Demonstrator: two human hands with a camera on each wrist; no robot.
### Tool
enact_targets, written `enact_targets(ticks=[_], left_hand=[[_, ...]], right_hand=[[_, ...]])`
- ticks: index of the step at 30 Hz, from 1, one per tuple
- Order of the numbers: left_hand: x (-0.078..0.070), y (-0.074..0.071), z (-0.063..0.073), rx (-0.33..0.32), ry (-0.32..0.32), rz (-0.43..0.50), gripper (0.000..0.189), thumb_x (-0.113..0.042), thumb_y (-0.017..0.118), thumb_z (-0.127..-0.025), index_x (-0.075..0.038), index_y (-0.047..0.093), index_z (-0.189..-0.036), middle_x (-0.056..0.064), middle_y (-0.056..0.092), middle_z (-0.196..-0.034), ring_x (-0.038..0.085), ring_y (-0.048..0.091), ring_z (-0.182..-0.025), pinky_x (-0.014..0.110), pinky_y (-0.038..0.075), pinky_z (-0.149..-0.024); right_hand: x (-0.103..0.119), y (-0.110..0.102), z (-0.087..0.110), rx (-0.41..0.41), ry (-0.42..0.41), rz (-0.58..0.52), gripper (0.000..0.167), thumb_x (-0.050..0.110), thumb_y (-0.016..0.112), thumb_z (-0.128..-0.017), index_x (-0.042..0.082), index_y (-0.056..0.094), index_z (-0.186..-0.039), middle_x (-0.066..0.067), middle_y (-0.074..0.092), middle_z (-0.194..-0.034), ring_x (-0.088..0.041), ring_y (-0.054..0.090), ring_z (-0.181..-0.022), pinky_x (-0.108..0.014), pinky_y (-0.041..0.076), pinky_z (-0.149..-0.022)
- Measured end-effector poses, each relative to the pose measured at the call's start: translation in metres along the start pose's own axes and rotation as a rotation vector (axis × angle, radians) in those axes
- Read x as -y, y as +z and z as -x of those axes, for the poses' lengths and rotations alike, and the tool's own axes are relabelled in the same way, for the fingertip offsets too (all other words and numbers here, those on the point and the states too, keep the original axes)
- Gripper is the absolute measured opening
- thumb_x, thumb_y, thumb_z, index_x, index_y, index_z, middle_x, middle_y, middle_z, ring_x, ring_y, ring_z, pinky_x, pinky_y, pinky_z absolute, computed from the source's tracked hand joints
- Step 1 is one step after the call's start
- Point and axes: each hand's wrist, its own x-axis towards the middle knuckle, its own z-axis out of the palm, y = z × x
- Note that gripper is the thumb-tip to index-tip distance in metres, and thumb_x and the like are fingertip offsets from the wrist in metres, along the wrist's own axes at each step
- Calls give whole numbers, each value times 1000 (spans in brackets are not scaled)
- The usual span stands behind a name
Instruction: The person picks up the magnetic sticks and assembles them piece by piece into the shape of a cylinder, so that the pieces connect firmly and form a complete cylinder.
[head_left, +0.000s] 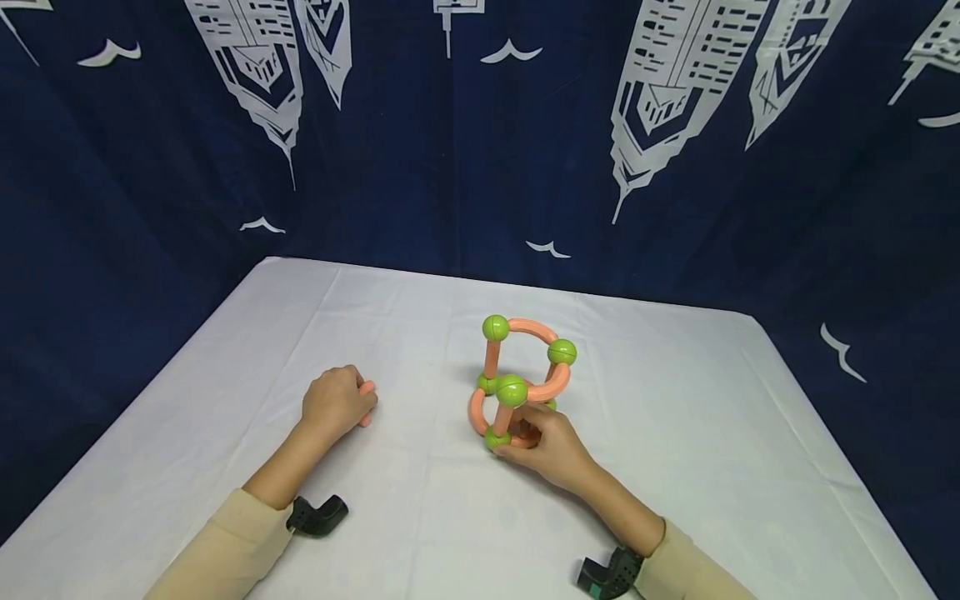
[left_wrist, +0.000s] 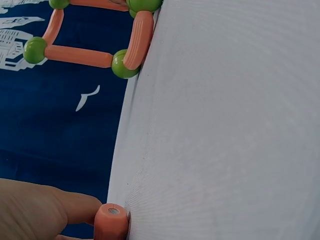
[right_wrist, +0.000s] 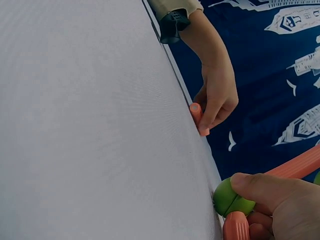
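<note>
A small cage of orange rods and green balls stands on the white table, built from magnetic construction pieces. Curved rods [head_left: 534, 328] link its upper balls, and straight upright rods [head_left: 492, 358] join these to balls below. My right hand [head_left: 558, 450] grips the cage low at its near corner, the thumb on a green ball [right_wrist: 234, 196] and fingers curled behind. Off to the left, my left hand [head_left: 337, 404] holds a short orange magnetic rod [left_wrist: 111, 222], whose end shows a round metal spot. That rod is close against the tabletop, apart from the cage.
A white cloth covers the table [head_left: 427, 517]. Behind it hangs a dark blue curtain [head_left: 450, 167] printed with white buildings and birds. Black wrist cameras are strapped at the left sleeve [head_left: 225, 542] and the right sleeve [head_left: 690, 567].
</note>
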Motion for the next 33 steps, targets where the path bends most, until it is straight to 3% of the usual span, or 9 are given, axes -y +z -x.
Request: enact_targets(ticks=[4,13,18,23,33], left_hand=[[0,0,1,-17,16,22,15,-12,62,-84,3,63,-85,-7,54,-45,21,57,-57,34,45,-54],[-3,0,0,-96,71,45,22,-14,57,-90,7,60,-96,-5,56,-49,19,53,-48,35,45,-49],[-3,2,-1,-135,96,90,24,-15,56,-90,8,60,-98,-6,58,-51,19,57,-53,41,49,-56],[-6,3,-1,-125,89,164,27,-19,58,-89,5,60,-104,-8,62,-57,15,59,-56,38,48,-58],[-13,2,2,-130,111,232,32,-22,65,-90,3,63,-108,6,66,-79,17,57,-63,33,46,-56]], right_hand=[[-1,1,0,-3,-11,2,27,13,87,-72,13,64,-85,0,55,-77,-13,48,-69,-24,44,-59],[-1,0,0,-9,-5,15,27,14,87,-71,13,64,-85,1,56,-78,-12,48,-71,-24,44,-60],[-2,0,1,-7,-1,25,28,14,87,-71,14,63,-85,1,55,-78,-11,48,-71,-23,44,-59],[-2,1,1,-9,-10,21,27,13,87,-71,14,64,-86,1,56,-78,-11,48,-71,-24,44,-60],[-2,1,1,-19,-26,28,28,13,88,-70,13,64,-85,3,57,-79,-10,48,-72,-23,45,-59]])
